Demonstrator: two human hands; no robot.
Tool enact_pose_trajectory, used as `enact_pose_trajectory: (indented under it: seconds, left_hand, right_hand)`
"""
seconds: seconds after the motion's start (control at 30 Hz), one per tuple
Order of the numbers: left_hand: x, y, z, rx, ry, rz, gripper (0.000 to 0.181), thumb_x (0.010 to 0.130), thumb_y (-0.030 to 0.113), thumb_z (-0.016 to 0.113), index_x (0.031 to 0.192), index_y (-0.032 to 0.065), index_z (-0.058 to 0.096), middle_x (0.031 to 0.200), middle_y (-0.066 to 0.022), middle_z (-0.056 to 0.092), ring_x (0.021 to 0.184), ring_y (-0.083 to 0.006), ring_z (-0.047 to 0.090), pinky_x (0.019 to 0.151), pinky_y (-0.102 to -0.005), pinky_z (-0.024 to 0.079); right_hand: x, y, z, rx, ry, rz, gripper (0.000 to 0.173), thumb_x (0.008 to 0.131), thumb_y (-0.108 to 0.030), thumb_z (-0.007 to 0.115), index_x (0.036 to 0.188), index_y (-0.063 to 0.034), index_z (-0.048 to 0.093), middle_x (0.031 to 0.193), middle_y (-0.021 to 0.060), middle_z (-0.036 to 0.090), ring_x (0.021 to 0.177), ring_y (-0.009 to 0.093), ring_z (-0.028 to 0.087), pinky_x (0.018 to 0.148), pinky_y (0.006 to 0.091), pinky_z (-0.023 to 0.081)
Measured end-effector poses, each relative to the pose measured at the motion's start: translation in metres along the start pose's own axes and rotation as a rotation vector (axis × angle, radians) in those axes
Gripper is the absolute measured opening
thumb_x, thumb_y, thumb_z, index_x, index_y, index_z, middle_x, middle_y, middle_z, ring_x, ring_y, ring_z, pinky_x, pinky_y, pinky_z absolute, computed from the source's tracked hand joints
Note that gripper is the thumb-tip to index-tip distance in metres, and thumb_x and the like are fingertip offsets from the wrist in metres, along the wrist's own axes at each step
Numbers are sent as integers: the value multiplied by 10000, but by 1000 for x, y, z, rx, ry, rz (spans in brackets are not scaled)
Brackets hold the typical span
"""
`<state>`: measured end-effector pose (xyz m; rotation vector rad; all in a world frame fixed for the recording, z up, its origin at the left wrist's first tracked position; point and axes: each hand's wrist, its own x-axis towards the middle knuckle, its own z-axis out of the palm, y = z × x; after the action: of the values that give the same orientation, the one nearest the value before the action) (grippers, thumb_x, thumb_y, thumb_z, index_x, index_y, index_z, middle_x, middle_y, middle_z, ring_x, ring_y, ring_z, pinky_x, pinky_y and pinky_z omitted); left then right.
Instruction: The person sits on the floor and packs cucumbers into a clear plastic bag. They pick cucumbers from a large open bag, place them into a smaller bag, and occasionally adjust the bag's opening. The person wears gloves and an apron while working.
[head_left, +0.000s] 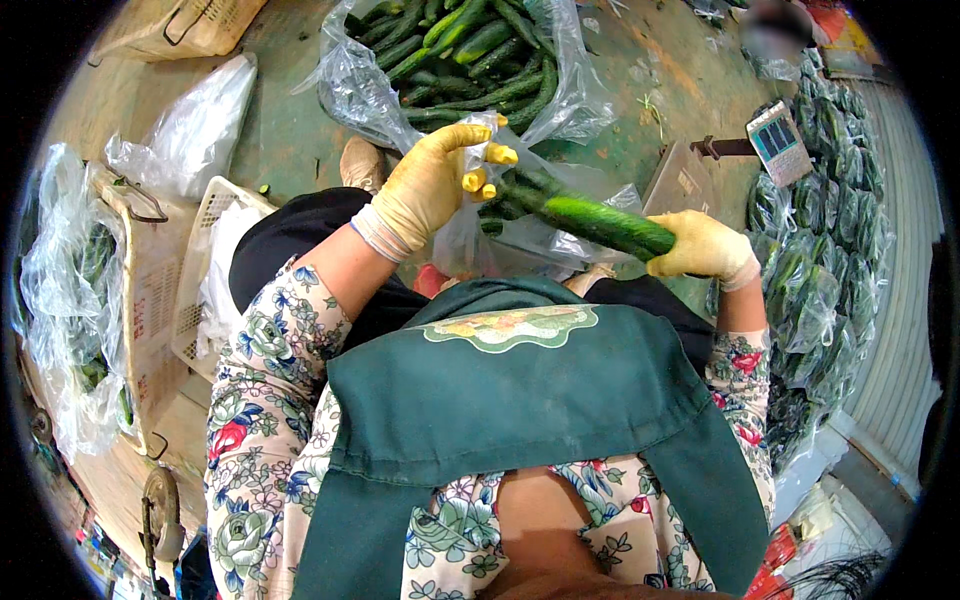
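Observation:
My left hand, in a yellow-coated glove, pinches the rim of a clear plastic bag in front of my lap. My right hand, gloved alike, grips the near end of a green cucumber. The cucumber's other end points left into the bag's mouth. More cucumbers show through the plastic, partly hidden by my left fingers. Beyond my hands sits a large plastic-lined container full of loose cucumbers.
A scale's display stands at right beside its metal platform. Bagged cucumbers are piled along the right. At left are a white basket, a crate with plastic over it and a clear bag. Another crate lies far left.

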<state>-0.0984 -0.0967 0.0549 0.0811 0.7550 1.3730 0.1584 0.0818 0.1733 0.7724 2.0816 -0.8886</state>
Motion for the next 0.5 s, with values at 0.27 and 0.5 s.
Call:
enact_pose_trajectory:
  seconds: [0.27,0.5]
  left_hand:
    - [-19,-19,42,189,-275,-70,562,935,349,501,1403,47,429,974,-58,665,656,-73,506,601,-241,466]
    - [-25,-23,38,-35,-350,-159,507,869,249,540,1335,56,478,976,-99,668,591,-118,473,643,-320,478]
  right_hand:
    - [123,-11,34,-281,-197,-18,581,662,-389,723,1124,-44,652,914,139,715,859,290,682,788,380,531]
    - [206,123,105,963,-146,348,440,878,-382,658,1183,-69,608,1028,89,694,838,210,663,731,372,537]
